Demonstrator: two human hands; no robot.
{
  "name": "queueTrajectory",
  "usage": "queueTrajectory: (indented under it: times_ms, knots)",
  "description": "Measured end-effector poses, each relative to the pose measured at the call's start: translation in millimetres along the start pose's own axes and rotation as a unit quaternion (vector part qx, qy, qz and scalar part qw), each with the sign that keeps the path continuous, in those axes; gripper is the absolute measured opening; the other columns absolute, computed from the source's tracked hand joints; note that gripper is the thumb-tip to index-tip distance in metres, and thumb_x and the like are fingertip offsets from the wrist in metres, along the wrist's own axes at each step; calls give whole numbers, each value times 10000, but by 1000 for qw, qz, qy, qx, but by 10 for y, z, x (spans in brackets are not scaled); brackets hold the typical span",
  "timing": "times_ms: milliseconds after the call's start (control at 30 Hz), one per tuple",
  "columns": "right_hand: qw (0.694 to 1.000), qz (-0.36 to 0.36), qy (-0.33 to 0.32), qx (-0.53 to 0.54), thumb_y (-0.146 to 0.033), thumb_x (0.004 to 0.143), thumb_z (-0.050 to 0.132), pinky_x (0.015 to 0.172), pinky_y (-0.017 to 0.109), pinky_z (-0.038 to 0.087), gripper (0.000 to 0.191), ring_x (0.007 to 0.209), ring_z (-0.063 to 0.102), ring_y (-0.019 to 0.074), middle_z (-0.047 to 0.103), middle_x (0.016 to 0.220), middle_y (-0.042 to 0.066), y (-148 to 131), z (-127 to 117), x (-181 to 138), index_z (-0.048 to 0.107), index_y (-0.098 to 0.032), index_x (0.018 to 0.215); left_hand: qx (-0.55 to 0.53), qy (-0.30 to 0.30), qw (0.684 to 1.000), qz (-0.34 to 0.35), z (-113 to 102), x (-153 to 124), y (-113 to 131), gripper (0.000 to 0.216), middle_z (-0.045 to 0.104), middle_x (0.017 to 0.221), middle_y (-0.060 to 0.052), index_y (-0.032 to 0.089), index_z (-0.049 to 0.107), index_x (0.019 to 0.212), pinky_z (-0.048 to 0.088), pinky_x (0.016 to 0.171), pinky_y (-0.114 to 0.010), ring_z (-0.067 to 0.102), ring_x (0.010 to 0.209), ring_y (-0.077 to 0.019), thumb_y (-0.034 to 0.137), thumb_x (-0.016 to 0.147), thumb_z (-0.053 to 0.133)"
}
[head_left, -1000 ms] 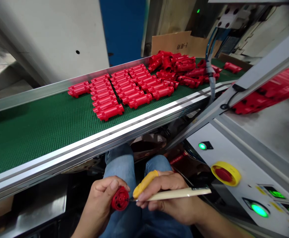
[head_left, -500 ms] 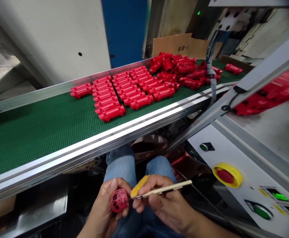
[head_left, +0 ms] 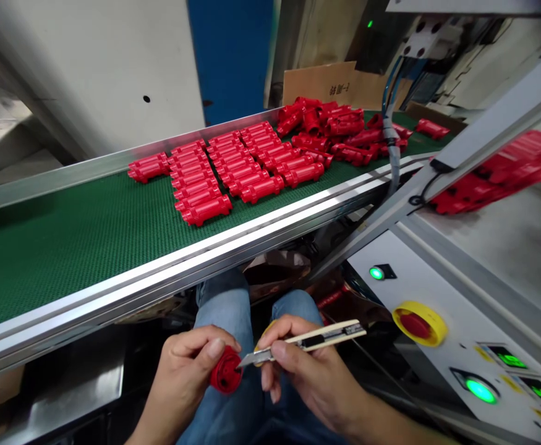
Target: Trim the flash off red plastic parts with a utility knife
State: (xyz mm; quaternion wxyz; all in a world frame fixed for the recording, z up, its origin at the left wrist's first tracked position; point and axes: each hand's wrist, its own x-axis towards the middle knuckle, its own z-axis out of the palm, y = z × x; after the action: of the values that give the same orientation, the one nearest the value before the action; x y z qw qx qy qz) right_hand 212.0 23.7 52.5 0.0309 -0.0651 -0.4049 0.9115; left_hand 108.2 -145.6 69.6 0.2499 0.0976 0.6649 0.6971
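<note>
Below the green conveyor belt (head_left: 66, 266), my left grip (head_left: 182, 377) is clenching a red plastic cylinder (head_left: 226, 371) above my jeans (head_left: 219, 414), while my right grip (head_left: 307, 371) is pinching a utility knife (head_left: 326, 335), its blade tip touching the cylinder's end. On that belt, rows of matching red cylinders (head_left: 205, 179) are lying side by side, a loose heap (head_left: 326, 127) sitting beyond them.

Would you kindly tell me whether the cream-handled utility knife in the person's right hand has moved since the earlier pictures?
Yes: the cream-handled utility knife has swung upward, its rear end now further from the red-and-yellow emergency stop button.
</note>
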Motion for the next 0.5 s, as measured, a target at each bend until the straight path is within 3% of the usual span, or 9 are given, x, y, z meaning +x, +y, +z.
queueTrajectory:
  times_ms: [167, 267, 400, 500]
  knots:
    - [992, 58, 42, 106, -416, 934, 905, 554, 153, 575, 311, 567, 710, 93, 786, 698, 37, 128, 52, -42, 766, -137, 944, 18, -3, 1000, 18, -49, 30, -56, 546, 739, 575, -66, 213, 879, 674, 476, 525, -238, 611, 524, -162, 755, 742, 874]
    - [992, 64, 38, 105, -406, 947, 895, 565, 150, 581, 296, 582, 722, 94, 785, 701, 35, 109, 37, -46, 768, -138, 942, 45, -7, 998, 35, -100, 40, -71, 478, 768, 606, -74, 220, 890, 703, 505, 538, -248, 643, 542, -178, 689, 794, 871]
    - [999, -28, 4, -36, -393, 1023, 819, 615, 176, 616, 231, 632, 743, 98, 797, 763, 33, -50, -12, -41, 798, -162, 1016, 89, -19, 993, 74, -153, 33, -21, 390, 788, 631, -74, 231, 893, 711, 518, 550, -256, 672, 552, -192, 600, 836, 872]
    - [977, -85, -7, -195, -361, 1057, 765, 630, 197, 626, 186, 647, 753, 109, 791, 803, 39, -192, -18, -52, 803, -180, 1059, 135, -37, 984, 110, -155, 26, 41, 354, 792, 626, -59, 248, 884, 709, 520, 551, -254, 686, 542, -190, 544, 896, 831]
